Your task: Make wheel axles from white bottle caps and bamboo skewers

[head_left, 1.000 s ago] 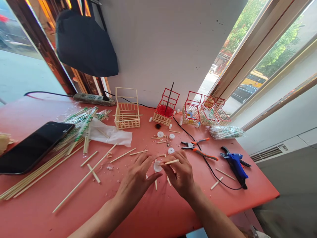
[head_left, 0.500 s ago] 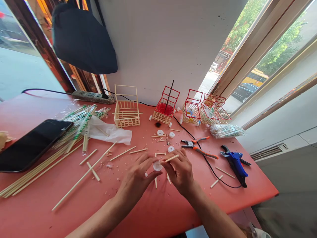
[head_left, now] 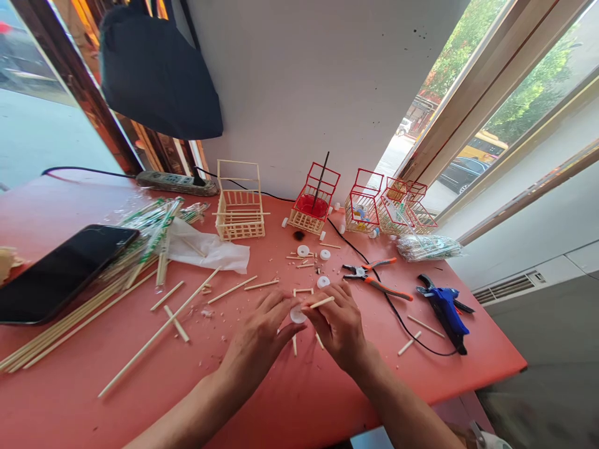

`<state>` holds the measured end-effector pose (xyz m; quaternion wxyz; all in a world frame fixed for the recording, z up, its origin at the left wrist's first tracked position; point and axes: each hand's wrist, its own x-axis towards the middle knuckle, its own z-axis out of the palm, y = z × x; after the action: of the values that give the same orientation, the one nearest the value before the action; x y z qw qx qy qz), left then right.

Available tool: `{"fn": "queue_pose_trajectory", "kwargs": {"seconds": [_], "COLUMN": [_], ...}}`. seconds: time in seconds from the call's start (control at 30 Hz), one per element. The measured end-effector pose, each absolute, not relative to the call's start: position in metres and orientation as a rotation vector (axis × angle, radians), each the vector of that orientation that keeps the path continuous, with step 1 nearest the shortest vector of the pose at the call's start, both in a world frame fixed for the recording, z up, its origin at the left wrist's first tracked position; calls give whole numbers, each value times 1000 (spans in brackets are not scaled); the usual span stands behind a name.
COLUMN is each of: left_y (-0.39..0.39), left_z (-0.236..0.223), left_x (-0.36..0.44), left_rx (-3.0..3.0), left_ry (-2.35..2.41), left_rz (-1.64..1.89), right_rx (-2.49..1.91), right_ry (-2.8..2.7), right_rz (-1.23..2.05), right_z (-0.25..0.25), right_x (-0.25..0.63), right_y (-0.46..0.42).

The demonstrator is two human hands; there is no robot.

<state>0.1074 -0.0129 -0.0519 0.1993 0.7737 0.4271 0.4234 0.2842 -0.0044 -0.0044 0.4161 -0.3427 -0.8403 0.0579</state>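
My left hand point(head_left: 264, 327) pinches a small white plastic wheel point(head_left: 297, 315) between thumb and fingers. A short wooden stick point(head_left: 322, 302) is held in my right hand point(head_left: 339, 327), its near end up against the wheel; whether it sits in the hole I cannot tell. Under the hands lie short stick pieces point(head_left: 294, 345), and a small stick frame point(head_left: 303, 291) shows just beyond them. More white wheels point(head_left: 323, 282) rest on the red table point(head_left: 281, 399) behind my right hand.
Pliers point(head_left: 377, 279) and a blue glue gun point(head_left: 447, 312) with its cord lie to the right. Along the wall stand a plain stick cart point(head_left: 241, 212) and several red-trimmed ones point(head_left: 314, 199). Leftward are a phone point(head_left: 65, 271), wrapped chopsticks point(head_left: 156, 243) and a long stick point(head_left: 159, 333).
The stick in my right hand has shifted slightly left and tilted a little, closer in to the wheel. Both hands stay almost in place.
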Motion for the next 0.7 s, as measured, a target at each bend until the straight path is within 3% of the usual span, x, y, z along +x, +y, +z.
{"fn": "queue_pose_trajectory", "kwargs": {"seconds": [0.7], "left_y": [-11], "left_z": [-55], "left_x": [111], "left_rx": [2229], "left_ry": [1244], "left_rz": [1266], "right_rx": [-906], "right_ry": [-2086], "right_rz": [116], "right_z": [-1], "right_x": [287], "right_y": [-4]}}
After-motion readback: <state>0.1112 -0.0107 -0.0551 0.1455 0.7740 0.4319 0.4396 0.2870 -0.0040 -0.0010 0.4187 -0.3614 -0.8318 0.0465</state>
